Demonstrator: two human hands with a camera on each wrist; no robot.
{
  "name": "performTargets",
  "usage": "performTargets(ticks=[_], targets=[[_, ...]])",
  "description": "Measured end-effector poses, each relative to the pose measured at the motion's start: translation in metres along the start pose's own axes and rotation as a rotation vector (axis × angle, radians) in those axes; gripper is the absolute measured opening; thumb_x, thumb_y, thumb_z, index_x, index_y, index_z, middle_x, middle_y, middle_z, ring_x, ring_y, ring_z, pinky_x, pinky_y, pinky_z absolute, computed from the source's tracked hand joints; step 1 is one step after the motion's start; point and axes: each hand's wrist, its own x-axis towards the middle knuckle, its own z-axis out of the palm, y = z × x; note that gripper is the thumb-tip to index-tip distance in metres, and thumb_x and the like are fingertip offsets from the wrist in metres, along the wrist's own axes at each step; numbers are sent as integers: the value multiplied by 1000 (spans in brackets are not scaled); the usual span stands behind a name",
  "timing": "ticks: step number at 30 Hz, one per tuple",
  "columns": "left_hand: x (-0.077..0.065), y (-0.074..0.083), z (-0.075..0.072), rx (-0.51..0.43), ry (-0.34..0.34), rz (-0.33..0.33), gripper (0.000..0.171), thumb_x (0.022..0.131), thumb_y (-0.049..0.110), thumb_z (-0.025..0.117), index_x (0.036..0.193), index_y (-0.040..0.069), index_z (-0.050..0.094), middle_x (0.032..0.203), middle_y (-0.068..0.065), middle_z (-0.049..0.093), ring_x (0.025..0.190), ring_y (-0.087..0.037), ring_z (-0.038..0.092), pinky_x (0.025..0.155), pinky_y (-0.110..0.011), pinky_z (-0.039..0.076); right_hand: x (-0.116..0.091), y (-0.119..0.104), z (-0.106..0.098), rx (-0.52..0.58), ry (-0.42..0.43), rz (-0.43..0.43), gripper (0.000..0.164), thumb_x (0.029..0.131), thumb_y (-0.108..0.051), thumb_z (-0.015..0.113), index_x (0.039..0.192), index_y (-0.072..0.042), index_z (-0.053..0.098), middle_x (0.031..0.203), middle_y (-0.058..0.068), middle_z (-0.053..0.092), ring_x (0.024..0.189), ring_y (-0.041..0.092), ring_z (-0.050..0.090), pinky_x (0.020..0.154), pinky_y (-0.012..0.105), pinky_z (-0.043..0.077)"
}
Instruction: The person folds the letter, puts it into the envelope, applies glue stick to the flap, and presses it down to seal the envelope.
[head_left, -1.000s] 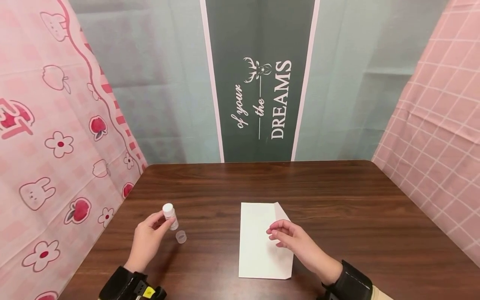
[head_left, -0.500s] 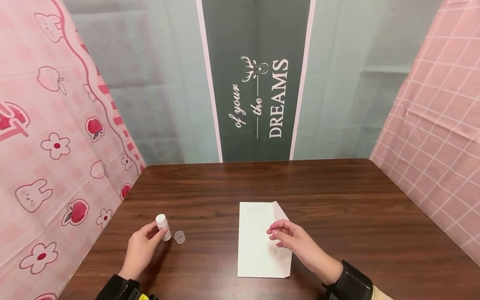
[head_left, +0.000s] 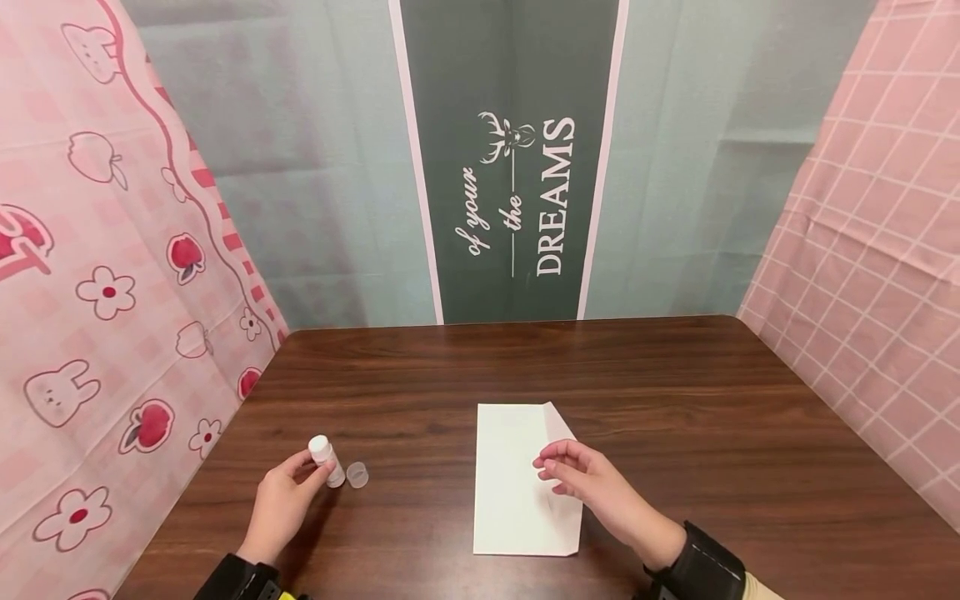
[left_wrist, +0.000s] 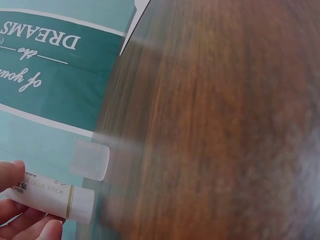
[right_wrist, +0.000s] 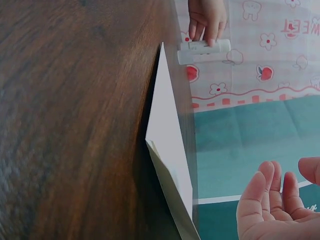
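Note:
At the table's left side my left hand (head_left: 279, 507) grips a white glue stick (head_left: 327, 463) between thumb and fingers, and the stick stands nearly upright at the tabletop. Its printed label shows in the left wrist view, reading "glue stick" (left_wrist: 47, 196). Just right of it a clear plastic cap (head_left: 357, 475) stands on the table. A white envelope (head_left: 506, 492) lies in front of me with its flap side to the right, slightly raised in the right wrist view. Over the envelope's right part hovers my right hand (head_left: 592, 483), fingers loosely bent and holding nothing.
The dark wood table (head_left: 675, 392) ends at a green cloth backdrop (head_left: 322, 167) with lettering. Pink printed cloth (head_left: 90, 333) hangs along the left edge, and a pink checked cloth (head_left: 862, 250) along the right. Black bands (head_left: 697, 558) sit on both wrists.
My left hand has moved left and down with the glue stick, bringing it to the tabletop beside the cap. The right hand stays put; the view has shifted slightly.

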Motion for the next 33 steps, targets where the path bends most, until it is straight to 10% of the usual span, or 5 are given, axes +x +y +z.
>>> performTargets(ticks=[18, 22, 26, 33], targets=[[1, 2, -3, 19, 15, 124, 54, 85, 20, 69, 125, -9, 48, 114, -27, 57, 105, -37, 55, 85, -48, 44, -2, -2, -4, 3, 50, 9, 37, 93, -20, 56, 115, 9, 48, 113, 27, 57, 103, 36, 55, 82, 33, 48], [1, 16, -8, 8, 168, 272, 62, 84, 17, 70, 132, -7, 40, 130, -28, 42, 120, -42, 40, 93, -56, 32, -3, -3, -8, -4, 91, 10, 38, 93, -20, 56, 115, 9, 49, 114, 27, 57, 103, 37, 54, 83, 33, 48], [-2, 37, 1, 32, 250, 553, 53, 79, 6, 71, 127, -4, 50, 133, -20, 45, 122, -37, 40, 100, -47, 29, -4, -5, -11, -9, 191, 28, 34, 92, -19, 58, 113, 7, 52, 113, 23, 57, 103, 31, 55, 83, 32, 47], [-8, 77, 39, 405, -179, 899, 48, 84, 31, 68, 123, 6, 58, 129, -12, 53, 118, -25, 50, 94, -43, 41, -3, -2, -16, -46, 335, 18, 32, 95, -10, 52, 121, 8, 48, 117, 20, 54, 106, 25, 51, 86, 28, 43]])
